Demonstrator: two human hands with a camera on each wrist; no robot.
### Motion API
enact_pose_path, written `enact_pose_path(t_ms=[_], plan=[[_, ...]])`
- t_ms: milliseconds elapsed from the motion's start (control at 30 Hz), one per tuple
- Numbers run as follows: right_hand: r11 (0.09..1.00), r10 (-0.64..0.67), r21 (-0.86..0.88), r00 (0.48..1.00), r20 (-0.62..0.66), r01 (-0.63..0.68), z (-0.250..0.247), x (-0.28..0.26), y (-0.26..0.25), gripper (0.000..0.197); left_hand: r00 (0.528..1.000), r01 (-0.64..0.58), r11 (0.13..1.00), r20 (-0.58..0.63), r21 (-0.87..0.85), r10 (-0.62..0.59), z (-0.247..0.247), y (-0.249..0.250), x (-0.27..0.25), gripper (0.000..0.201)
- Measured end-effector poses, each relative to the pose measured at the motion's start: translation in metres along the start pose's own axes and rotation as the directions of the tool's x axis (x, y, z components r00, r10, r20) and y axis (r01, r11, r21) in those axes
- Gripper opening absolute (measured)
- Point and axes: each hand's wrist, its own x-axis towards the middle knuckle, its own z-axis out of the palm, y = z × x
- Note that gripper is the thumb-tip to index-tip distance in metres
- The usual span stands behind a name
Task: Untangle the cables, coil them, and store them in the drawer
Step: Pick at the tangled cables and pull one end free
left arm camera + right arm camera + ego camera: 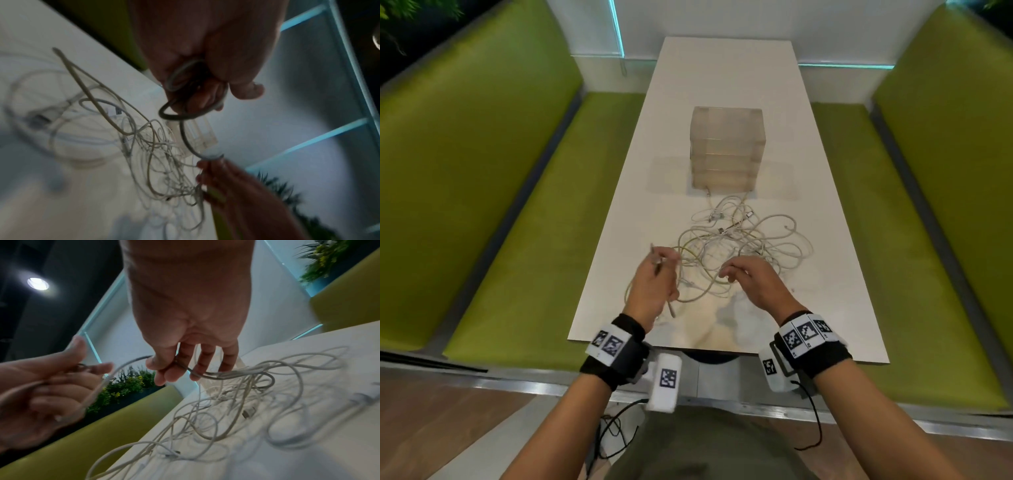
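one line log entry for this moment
stage: untangling | left hand: grips a cable loop | right hand: pinches same cable | cable pile: tangled on table | drawer box: shut

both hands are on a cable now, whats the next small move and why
Probably draw the cable held between the two hands up and out of the tangle, feeding it through the right hand. The left hand already grips a small loop of it, yet its far run dives back into the pile on the table, so it is not free to coil. The drawer unit looks shut.
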Motion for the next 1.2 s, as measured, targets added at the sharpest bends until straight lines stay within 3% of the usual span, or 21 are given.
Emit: enact_pose_path(t_ms=[67,133,233,333,400,533,700,833,967,1100,1200], plan=[[0.999,-0.03,-0.027,0.999,0.029,0.031,0.003,0.001,-0.006,0.018,0.992,-0.056,0.956,0.126,0.287,0.02,0.009,-0.009,0.003,0.015],[0.998,-0.04,-0.04,0.999,0.035,0.041,0.006,0.001,-0.008,0.02,0.972,-0.076,0.892,0.233,0.445,-0.033,0.018,-0.014,0.004,0.027],[0.997,-0.032,-0.067,0.999,0.022,0.034,0.007,-0.003,-0.006,0.018,0.97,-0.118,0.83,0.244,0.545,-0.023,0.03,-0.015,0.008,0.026],[0.998,-0.019,-0.055,1.0,0.006,0.019,0.007,-0.003,-0.004,0.018,0.955,-0.249,0.726,0.289,0.641,0.073,0.029,-0.015,0.013,0.031],[0.996,-0.022,-0.088,1.0,-0.006,0.022,0.006,0.001,0.001,0.013,0.96,-0.243,0.765,0.259,0.596,0.103,0.024,-0.012,0.015,0.031],[0.977,0.071,-0.197,0.996,-0.046,-0.079,-0.001,0.012,0.029,0.011,0.974,-0.225,0.911,0.084,0.345,0.209,0.013,0.012,0.01,0.023],[0.95,0.025,-0.305,0.99,-0.141,-0.067,-0.006,0.023,0.041,0.011,0.975,-0.198,0.959,-0.06,0.201,0.214,-0.008,0.026,0.008,0.021],[0.962,-0.003,-0.271,0.989,-0.145,-0.037,-0.009,0.027,0.043,0.013,0.969,-0.177,0.968,-0.142,0.18,0.203,-0.016,0.023,0.011,0.021],[0.969,-0.071,-0.242,0.996,-0.061,0.055,-0.005,0.02,0.03,0.014,0.993,-0.084,0.964,-0.054,0.254,0.101,-0.009,-0.003,0.025,0.021],[0.943,-0.196,-0.266,0.98,0.047,0.201,0.003,0.013,0.019,0.015,0.995,-0.081,0.945,0.086,0.318,0.057,0.024,-0.012,0.03,0.018],[0.927,-0.231,-0.279,0.968,0.099,0.249,0.01,0.009,0.016,0.028,0.986,-0.058,0.939,0.165,0.338,0.001,0.043,-0.014,0.034,0.019]])
